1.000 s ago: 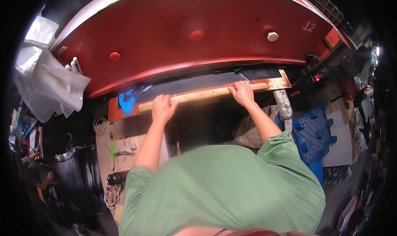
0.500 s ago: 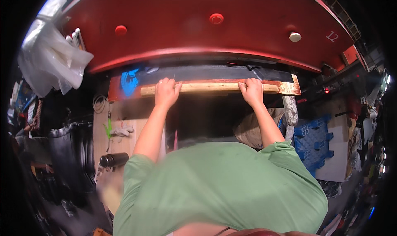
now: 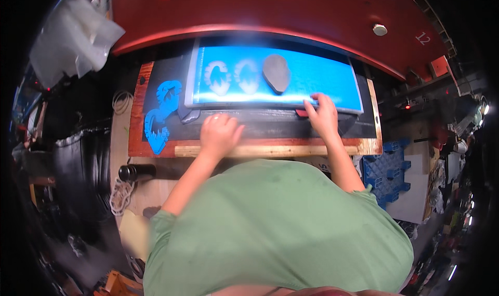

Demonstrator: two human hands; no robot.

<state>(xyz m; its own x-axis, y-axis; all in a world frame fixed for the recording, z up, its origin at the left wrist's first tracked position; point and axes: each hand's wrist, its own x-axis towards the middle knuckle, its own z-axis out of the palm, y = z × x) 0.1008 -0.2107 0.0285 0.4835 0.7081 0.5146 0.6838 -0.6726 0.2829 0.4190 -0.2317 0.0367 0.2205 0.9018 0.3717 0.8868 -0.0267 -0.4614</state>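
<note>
A shiny blue sheet (image 3: 322, 80) lies on the black mat (image 3: 249, 128) of a wooden-edged board. Two pale toothed outlines (image 3: 217, 78) show on its left half. A dark grey rounded block (image 3: 276, 74) rests near its middle. My left hand (image 3: 221, 135) is over the mat just in front of the sheet, its fingers loosely bent and nothing seen in them. At the sheet's front edge, my right hand (image 3: 323, 114) has its thumb apart from its fingers, beside a small red piece (image 3: 301, 112). Toothed blue cut pieces (image 3: 157, 134) lie at the left.
A red machine front (image 3: 234, 10) with round buttons spans the far side. A light wooden rail (image 3: 291, 150) runs along the board's near edge. Below left is a black bottle (image 3: 137, 172). Clear plastic (image 3: 78, 41) hangs far left; a blue pallet (image 3: 384, 171) is at right.
The board has slid out toward me from under the red machine, bringing the blue sheet and grey block into view. Both hands have let go of the wooden rail and moved onto the board.
</note>
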